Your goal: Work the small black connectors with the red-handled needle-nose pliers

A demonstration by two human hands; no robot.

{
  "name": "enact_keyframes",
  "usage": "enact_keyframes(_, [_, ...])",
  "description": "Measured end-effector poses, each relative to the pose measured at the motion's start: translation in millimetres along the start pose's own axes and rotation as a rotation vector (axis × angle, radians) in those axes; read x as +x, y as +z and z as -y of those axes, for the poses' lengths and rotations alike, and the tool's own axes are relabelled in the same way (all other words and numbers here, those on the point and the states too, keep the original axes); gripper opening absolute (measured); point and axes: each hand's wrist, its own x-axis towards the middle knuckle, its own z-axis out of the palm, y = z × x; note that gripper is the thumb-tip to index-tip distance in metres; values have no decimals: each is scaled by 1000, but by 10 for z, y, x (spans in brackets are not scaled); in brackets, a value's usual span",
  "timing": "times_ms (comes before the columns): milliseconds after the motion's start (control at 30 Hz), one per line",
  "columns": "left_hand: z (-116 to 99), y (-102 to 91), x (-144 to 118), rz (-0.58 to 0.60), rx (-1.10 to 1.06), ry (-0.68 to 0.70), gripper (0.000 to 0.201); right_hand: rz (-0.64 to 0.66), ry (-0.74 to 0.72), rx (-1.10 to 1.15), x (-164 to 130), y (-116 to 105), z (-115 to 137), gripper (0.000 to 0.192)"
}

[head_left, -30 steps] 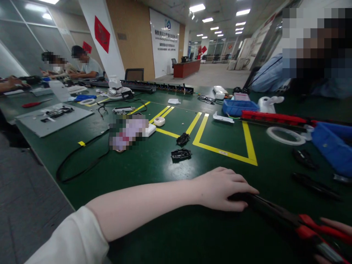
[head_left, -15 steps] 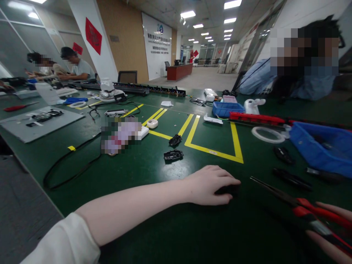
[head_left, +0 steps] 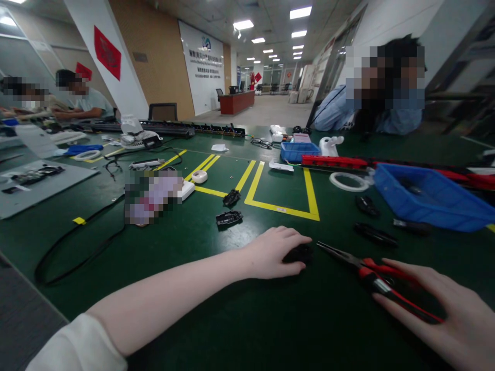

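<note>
Low over the green table, my left hand (head_left: 273, 253) has its thumb and fingers closed round a small black part (head_left: 300, 253); its exact kind is partly hidden by the fingers. On the right side my right hand (head_left: 444, 304) grips long-nose pliers (head_left: 365, 266) with red and black handles. The pliers' slim jaws point left, with their tips just right of the black part, apart from it. Beyond my left hand lie two black plastic pieces, one (head_left: 229, 218) nearer and another (head_left: 231, 198) behind it.
At right stands a blue bin (head_left: 429, 198), with several black pieces (head_left: 375, 234) before it. A white ring (head_left: 349, 181) lies beside it. Yellow tape (head_left: 282, 209) marks the table. A tape roll (head_left: 199, 176) and black cable (head_left: 40, 263) are leftward. A person (head_left: 332, 111) sits opposite.
My right hand has come further into view with the pliers, whose tips are now closer to the black part. The whole view has shifted, so the table things appear further left.
</note>
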Motion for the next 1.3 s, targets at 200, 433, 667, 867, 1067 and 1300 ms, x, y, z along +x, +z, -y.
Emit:
enact_keyframes(200, [-20, -3, -8, -9, -25, -21, 51, 130, 25, 79, -4, -46, 120, 63])
enact_keyframes(433, [-26, 16, -17, -15, -44, -52, 54, 195, 36, 45, -32, -35, 145, 68])
enact_keyframes(667, [-21, 1, -30, 0, -87, -66, 56, 211, 23, 10, -50, -74, 226, 78])
enact_keyframes(867, [-22, -111, -110, -40, -125, -162, 71, 213, 21, 19, -44, -136, 279, 77])
enact_keyframes(1067, [162, -677, -578, -215, 162, -244, 69, 203, 8, 30, -52, -155, 290, 77])
enact_keyframes(1300, [988, -1439, -1992, -396, 649, -903, 107, 172, -13, 57, -40, -44, 181, 74])
